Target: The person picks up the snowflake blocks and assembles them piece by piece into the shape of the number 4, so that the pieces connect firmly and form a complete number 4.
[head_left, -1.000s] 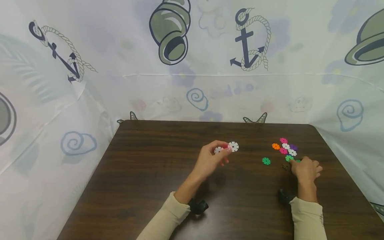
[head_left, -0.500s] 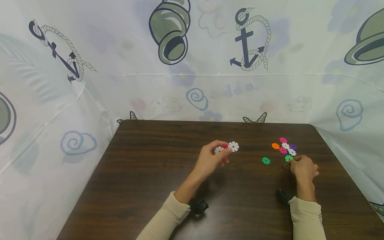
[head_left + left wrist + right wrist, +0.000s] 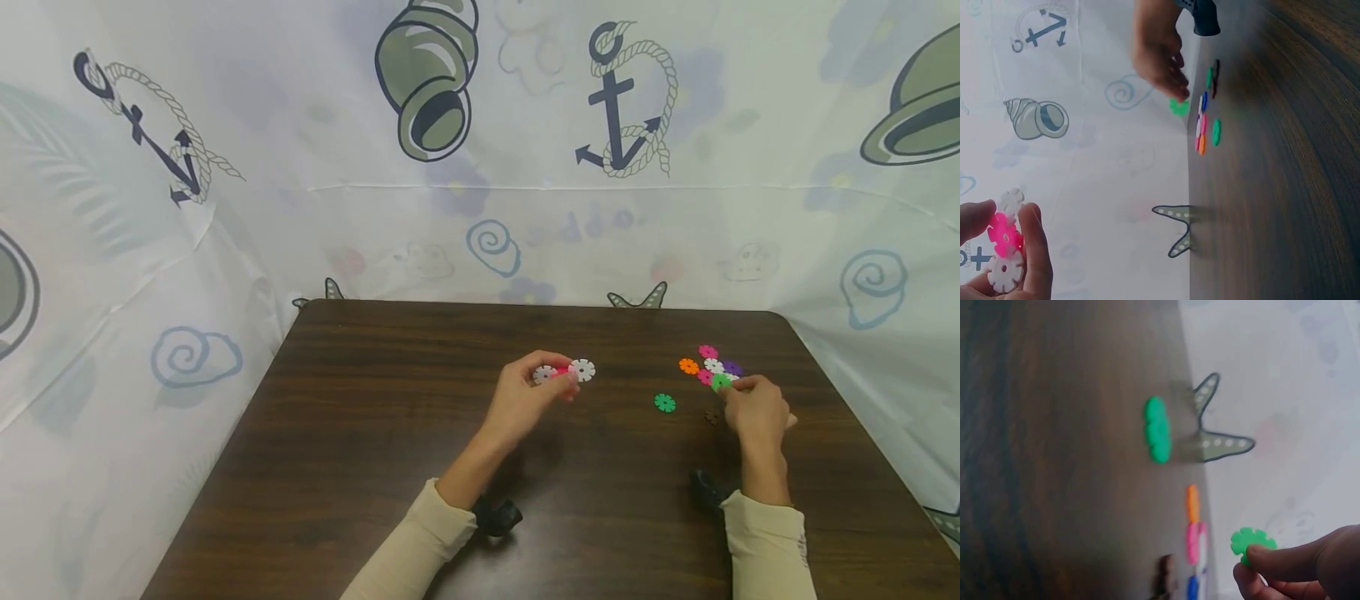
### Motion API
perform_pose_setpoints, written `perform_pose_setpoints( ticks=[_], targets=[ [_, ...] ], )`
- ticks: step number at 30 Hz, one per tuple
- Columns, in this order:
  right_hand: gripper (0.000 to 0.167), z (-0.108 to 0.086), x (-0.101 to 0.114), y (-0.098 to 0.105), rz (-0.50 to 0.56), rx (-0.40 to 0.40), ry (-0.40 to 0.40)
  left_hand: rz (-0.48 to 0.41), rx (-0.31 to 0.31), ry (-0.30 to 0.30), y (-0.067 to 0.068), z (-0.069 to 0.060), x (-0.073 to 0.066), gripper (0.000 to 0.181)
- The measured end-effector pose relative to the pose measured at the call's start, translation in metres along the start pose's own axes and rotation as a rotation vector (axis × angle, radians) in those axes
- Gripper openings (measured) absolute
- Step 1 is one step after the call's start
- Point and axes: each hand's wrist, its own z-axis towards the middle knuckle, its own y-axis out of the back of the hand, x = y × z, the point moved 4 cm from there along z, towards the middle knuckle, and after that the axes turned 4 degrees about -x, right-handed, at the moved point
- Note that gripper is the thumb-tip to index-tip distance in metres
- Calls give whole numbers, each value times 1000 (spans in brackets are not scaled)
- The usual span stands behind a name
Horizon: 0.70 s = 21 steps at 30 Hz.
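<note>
Over the dark counter point(image 3: 337, 333), your hands are well apart: left hand point(image 3: 519, 402) pinches a disc row point(image 3: 1005, 236), pink between two white; right hand point(image 3: 759, 417) pinches a light green disc point(image 3: 1251, 537), raised near the colored disc cluster point(image 3: 714, 366). Darker green disc point(image 3: 664, 403) and brown disc point(image 3: 711, 417) lie nearby.

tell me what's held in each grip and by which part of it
The left grip holds a white-pink-white row of discs, around its pink middle disc. The right grip pinches a light green disc by its edge.
</note>
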Motion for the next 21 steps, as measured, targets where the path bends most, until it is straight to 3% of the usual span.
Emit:
perform_pose_setpoints(
  ticks=[10, 21],
  targets=[
    [42, -14, 34, 7, 66, 15, 96, -75, -31, 2, 0, 1, 0, 19],
    [42, -32, 66, 20, 110, 43, 175, -69, -31, -31, 1, 1, -1, 14]
  ],
)
